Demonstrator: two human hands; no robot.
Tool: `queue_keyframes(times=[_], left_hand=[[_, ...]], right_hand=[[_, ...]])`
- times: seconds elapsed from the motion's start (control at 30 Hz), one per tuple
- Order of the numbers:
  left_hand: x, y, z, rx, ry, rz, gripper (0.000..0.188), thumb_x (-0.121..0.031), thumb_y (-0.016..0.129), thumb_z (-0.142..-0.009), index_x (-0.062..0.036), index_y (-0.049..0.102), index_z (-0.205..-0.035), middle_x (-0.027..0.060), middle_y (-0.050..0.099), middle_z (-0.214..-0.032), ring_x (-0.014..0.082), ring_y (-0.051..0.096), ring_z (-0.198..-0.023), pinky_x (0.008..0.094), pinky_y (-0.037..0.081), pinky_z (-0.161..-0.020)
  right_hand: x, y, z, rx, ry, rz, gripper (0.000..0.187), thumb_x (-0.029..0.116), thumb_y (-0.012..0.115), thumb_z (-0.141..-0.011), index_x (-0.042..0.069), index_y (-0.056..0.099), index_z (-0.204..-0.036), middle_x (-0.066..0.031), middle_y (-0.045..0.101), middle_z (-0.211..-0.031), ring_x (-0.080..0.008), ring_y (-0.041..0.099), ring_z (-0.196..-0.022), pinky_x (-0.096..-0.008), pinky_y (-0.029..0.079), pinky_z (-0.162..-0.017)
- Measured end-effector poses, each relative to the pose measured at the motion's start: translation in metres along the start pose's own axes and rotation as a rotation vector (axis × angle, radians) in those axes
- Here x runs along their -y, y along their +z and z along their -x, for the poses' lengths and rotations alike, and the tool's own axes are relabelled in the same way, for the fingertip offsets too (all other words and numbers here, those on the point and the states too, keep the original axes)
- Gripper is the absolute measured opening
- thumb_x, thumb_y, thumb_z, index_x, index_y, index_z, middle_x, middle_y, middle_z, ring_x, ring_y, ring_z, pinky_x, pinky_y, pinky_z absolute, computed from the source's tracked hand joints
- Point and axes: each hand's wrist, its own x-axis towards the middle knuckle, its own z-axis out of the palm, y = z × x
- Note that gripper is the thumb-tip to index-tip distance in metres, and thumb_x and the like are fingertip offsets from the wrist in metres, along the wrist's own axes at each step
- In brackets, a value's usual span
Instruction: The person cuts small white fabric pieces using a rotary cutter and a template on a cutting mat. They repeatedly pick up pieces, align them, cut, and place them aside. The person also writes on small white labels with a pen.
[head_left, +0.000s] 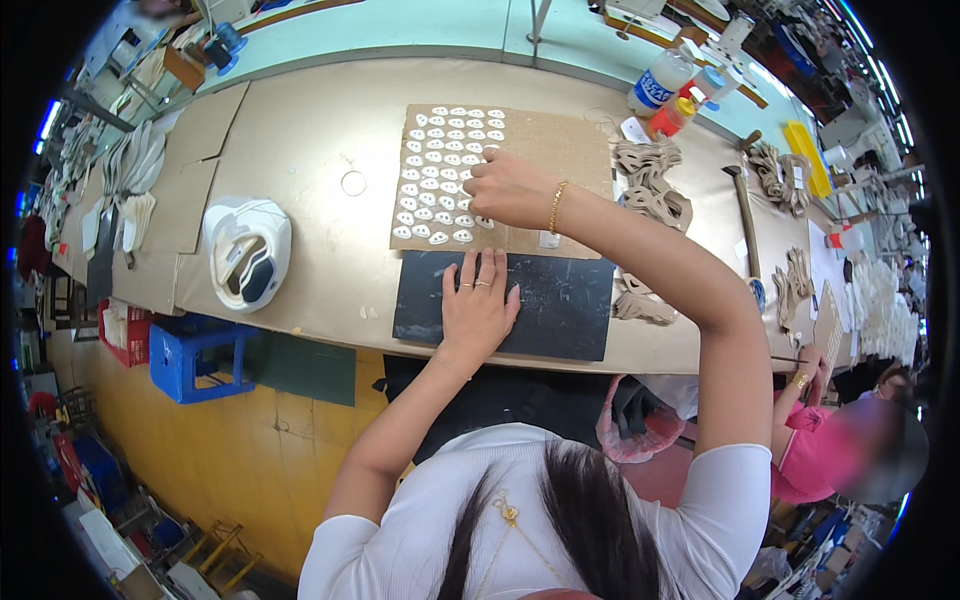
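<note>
Tan worktable (330, 130), upper centre of frame: brown cardboard sheet (560, 150), small white rounded pieces (429, 171) rowed on left half only; partway, I judge. My left hand (476, 312), fingers apart, rests on rectangular black board (565, 310); right hand (512, 190) bunched over pieces, hold unclear.

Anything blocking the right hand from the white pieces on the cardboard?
Nothing visible: the right hand is at the rightmost white pieces on the cardboard. The left hand rests on the black board, out of the way.
</note>
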Motion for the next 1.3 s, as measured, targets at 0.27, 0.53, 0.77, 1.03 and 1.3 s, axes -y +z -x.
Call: queue_keyframes(times=[0.27, 0.53, 0.77, 1.03, 1.3], left_hand=[[0.001, 0.002, 0.0, 0.007, 0.013, -0.005, 0.056, -0.033, 0.065, -0.09, -0.0002, 0.057, -0.135, 0.015, 0.058, -0.133, 0.0315, 0.05, -0.129, 0.0505, 0.038, -0.105], [0.005, -0.011, 0.001, -0.089, -0.044, 0.246, 0.044, -0.017, 0.07, -0.083, 0.0008, 0.06, -0.122, 0.0169, 0.058, -0.125, 0.034, 0.051, -0.126, 0.0476, 0.04, -0.104], [0.001, -0.02, 0.015, -0.034, 0.26, 0.417, 0.025, -0.012, 0.074, -0.078, -0.0094, 0.071, -0.103, 0.0096, 0.057, -0.107, 0.0292, 0.055, -0.105, 0.044, 0.043, -0.092], [-0.024, -0.016, 0.013, 0.012, 0.307, 0.333, 0.029, -0.018, 0.075, -0.079, -0.0131, 0.072, -0.108, 0.008, 0.058, -0.104, 0.0271, 0.055, -0.102, 0.0422, 0.042, -0.088], [-0.027, -0.016, 0.01, 0.056, 0.265, 0.338, 0.03, -0.016, 0.074, -0.081, -0.0138, 0.073, -0.11, 0.0063, 0.057, -0.096, 0.0249, 0.055, -0.098, 0.041, 0.041, -0.084]], right_hand=[[-0.001, -0.002, 0.028, 0.013, -0.026, -0.099, 0.011, 0.018, 0.067, -0.081, 0.018, 0.072, -0.071, 0.0028, 0.068, -0.079, -0.0167, 0.067, -0.086, -0.0344, 0.048, -0.082], [0.053, -0.037, 0.099, -0.003, -0.05, -0.187, 0.01, 0.02, 0.067, -0.075, 0.017, 0.069, -0.066, 0.0025, 0.062, -0.078, -0.0163, 0.062, -0.089, -0.0354, 0.047, -0.087], [0.078, -0.027, 0.11, -0.046, -0.129, -0.176, 0.012, 0.021, 0.067, -0.075, 0.016, 0.069, -0.065, 0.0033, 0.062, -0.077, -0.0153, 0.061, -0.086, -0.0337, 0.046, -0.092], [0.08, -0.027, 0.109, -0.018, -0.115, -0.15, 0.01, 0.022, 0.069, -0.075, 0.018, 0.071, -0.067, 0.0044, 0.063, -0.077, -0.0145, 0.062, -0.088, -0.0336, 0.045, -0.094], [0.043, -0.048, 0.162, -0.191, 0.611, -0.49, 0.023, 0.018, 0.079, -0.077, 0.013, 0.071, -0.098, -0.0035, 0.063, -0.101, -0.0246, 0.064, -0.097, -0.0421, 0.048, -0.092]])
